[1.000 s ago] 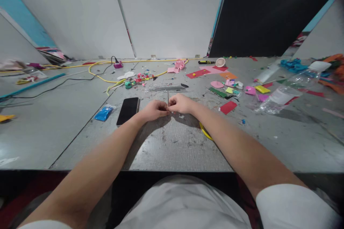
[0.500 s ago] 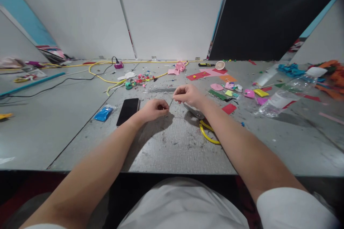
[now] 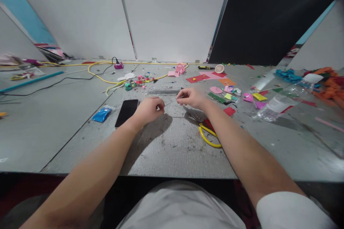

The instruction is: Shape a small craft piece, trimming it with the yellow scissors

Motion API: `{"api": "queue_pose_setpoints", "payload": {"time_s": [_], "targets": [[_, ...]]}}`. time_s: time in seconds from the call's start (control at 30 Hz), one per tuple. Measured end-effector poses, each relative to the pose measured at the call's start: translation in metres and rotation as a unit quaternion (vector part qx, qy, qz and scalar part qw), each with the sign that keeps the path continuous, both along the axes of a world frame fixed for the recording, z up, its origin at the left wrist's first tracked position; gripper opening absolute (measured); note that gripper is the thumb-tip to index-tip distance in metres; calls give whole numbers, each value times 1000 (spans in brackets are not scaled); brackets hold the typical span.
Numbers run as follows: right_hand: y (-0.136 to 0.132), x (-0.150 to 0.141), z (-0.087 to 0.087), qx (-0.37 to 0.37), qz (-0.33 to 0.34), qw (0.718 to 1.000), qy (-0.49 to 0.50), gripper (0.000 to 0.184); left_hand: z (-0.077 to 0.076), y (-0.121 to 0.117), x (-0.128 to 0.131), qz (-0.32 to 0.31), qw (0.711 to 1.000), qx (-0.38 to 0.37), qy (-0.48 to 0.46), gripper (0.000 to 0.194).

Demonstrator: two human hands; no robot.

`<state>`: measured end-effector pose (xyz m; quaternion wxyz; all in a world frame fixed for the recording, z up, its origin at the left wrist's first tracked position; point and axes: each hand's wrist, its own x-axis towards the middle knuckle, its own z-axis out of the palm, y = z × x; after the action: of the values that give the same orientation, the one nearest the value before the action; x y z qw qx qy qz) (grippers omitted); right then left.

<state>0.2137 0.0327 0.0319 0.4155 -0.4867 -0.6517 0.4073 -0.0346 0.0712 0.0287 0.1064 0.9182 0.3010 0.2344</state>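
Observation:
A thin piece of wire (image 3: pixel 170 103) runs between my two hands above the grey table. My left hand (image 3: pixel 150 109) is closed in a pinch on its left end, and my right hand (image 3: pixel 191 98) pinches the other end with thumb and fingertips. Behind them lies a bundle of thin straight wires (image 3: pixel 162 92). Under my right wrist rest scissors (image 3: pixel 206 141) with yellow and red handles, partly covered by my forearm. A black phone (image 3: pixel 125 111) is beside my left hand, with a blue packet (image 3: pixel 101 114) left of it.
On the right stands a tilted-looking clear bottle (image 3: pixel 282 102) near coloured clay pieces and paper scraps (image 3: pixel 229 111). Farther back are a box cutter (image 3: pixel 205 67), a round cup (image 3: pixel 219 68), small beads (image 3: pixel 142 79) and a yellow cable (image 3: pixel 98 75). Upright boards (image 3: pixel 174 18) line the far edge.
My hands have drawn slightly apart, the left moving left and the right a little right. The wire between them has gone from steep to nearly level. The view has shifted slightly.

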Motion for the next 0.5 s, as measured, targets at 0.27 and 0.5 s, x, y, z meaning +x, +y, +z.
{"api": "queue_pose_setpoints", "payload": {"time_s": [0.27,0.5], "targets": [[-5,2,8,1,10,995,-94,20,7,-5,-5,32,994,84,62,11],[-4,0,4,-33,75,981,-178,20,11,-13,-1,16,984,128,125,11]]}}
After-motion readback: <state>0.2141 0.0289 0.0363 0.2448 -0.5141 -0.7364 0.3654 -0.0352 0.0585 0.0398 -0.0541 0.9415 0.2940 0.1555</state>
